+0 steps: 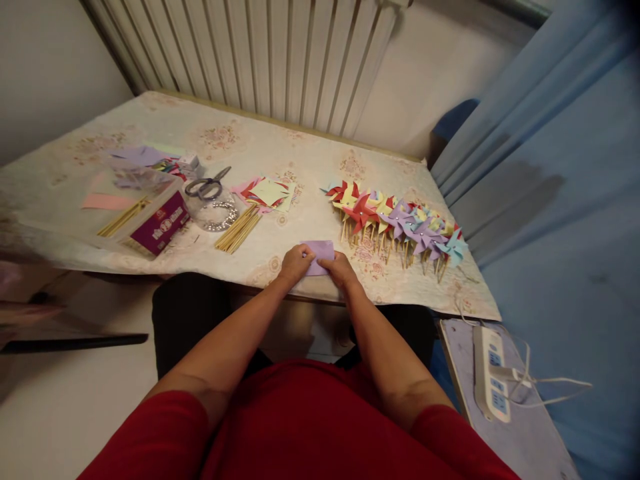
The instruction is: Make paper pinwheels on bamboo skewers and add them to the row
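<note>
A folded lilac paper sheet (320, 251) lies at the near edge of the table (150, 123). My left hand (295, 263) pinches its left side with curled fingers. My right hand (339, 268) presses and grips its lower right side, fingers closed. To the right lies a row of finished paper pinwheels (395, 220) in red, yellow, lilac and blue on wooden sticks. Left of my hands lies a bundle of wooden sticks (239, 231).
A stack of coloured paper squares (267, 192), scissors (206, 186) on a clear round container (216, 212), and a clear box with a purple label (155, 223) holding sticks sit to the left. A power strip (491, 373) rests on a stool at lower right. A blue curtain (560, 180) hangs at right.
</note>
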`<action>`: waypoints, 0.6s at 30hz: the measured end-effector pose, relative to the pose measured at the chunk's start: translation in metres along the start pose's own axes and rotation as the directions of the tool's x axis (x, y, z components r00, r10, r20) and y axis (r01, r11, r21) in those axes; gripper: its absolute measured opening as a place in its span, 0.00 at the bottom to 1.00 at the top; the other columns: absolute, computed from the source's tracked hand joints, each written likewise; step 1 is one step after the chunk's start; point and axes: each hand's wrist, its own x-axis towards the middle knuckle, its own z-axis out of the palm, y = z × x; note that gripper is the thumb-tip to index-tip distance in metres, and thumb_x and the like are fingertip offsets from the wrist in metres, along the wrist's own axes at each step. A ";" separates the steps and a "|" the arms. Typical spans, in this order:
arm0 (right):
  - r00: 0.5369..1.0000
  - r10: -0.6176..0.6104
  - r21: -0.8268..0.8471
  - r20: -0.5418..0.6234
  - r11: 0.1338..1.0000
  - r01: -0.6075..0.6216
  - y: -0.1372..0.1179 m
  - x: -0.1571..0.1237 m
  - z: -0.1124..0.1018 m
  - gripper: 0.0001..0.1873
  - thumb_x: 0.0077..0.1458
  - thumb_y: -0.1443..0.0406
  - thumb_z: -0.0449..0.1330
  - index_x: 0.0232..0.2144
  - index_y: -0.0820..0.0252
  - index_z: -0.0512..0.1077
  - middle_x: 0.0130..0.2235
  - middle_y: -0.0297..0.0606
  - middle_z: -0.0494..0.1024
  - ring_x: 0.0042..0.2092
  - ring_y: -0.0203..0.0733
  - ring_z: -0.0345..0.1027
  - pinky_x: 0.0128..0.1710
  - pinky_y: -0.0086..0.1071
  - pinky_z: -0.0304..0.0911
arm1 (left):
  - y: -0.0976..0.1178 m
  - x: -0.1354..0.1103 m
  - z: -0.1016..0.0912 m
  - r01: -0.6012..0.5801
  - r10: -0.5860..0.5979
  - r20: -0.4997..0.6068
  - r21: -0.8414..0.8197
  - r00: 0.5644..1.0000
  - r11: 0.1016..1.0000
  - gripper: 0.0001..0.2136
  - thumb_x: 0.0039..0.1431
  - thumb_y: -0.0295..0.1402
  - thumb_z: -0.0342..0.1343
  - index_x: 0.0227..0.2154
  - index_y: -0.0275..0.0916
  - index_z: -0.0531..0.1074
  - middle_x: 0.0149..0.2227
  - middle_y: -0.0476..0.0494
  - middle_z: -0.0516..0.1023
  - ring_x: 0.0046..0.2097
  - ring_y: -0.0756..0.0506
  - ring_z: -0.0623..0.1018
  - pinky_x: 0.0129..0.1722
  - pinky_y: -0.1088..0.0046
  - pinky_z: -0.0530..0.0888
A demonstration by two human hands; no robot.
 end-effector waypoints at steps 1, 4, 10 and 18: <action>1.000 0.008 0.009 -0.013 1.000 -0.007 -0.001 0.000 0.001 0.21 0.38 0.58 0.66 0.36 0.62 0.78 0.28 0.31 0.77 0.29 0.38 0.66 0.34 0.32 0.63 | 0.000 0.000 0.000 0.000 0.000 -0.003 0.001 1.000 1.000 0.05 0.51 0.33 0.53 0.23 0.40 0.69 0.30 0.48 0.75 0.37 0.45 0.73 0.42 0.70 0.69; 0.998 0.025 -0.012 -0.063 1.000 -0.026 -0.007 -0.004 0.003 0.20 0.36 0.59 0.67 0.35 0.62 0.78 0.26 0.30 0.77 0.29 0.37 0.65 0.32 0.31 0.62 | -0.001 0.001 0.001 -0.002 0.001 -0.016 -0.012 1.000 1.000 0.05 0.52 0.33 0.53 0.23 0.40 0.69 0.30 0.47 0.75 0.37 0.45 0.73 0.43 0.69 0.69; 0.991 0.022 -0.138 -0.133 0.990 -0.041 -0.026 -0.015 0.008 0.18 0.40 0.58 0.65 0.33 0.63 0.78 0.28 0.34 0.78 0.31 0.40 0.65 0.32 0.32 0.61 | 0.001 0.000 0.000 0.012 -0.012 -0.005 -0.005 1.000 1.000 0.05 0.52 0.33 0.54 0.23 0.40 0.70 0.30 0.47 0.75 0.37 0.45 0.73 0.44 0.68 0.69; 0.983 0.026 -0.127 -0.184 0.991 -0.050 -0.027 -0.014 0.013 0.12 0.41 0.60 0.63 0.29 0.60 0.76 0.26 0.35 0.76 0.30 0.42 0.66 0.32 0.33 0.61 | -0.004 -0.002 0.005 0.043 -0.048 -0.042 -0.109 0.998 0.993 0.06 0.53 0.35 0.56 0.31 0.39 0.69 0.28 0.50 0.72 0.34 0.47 0.73 0.42 0.68 0.70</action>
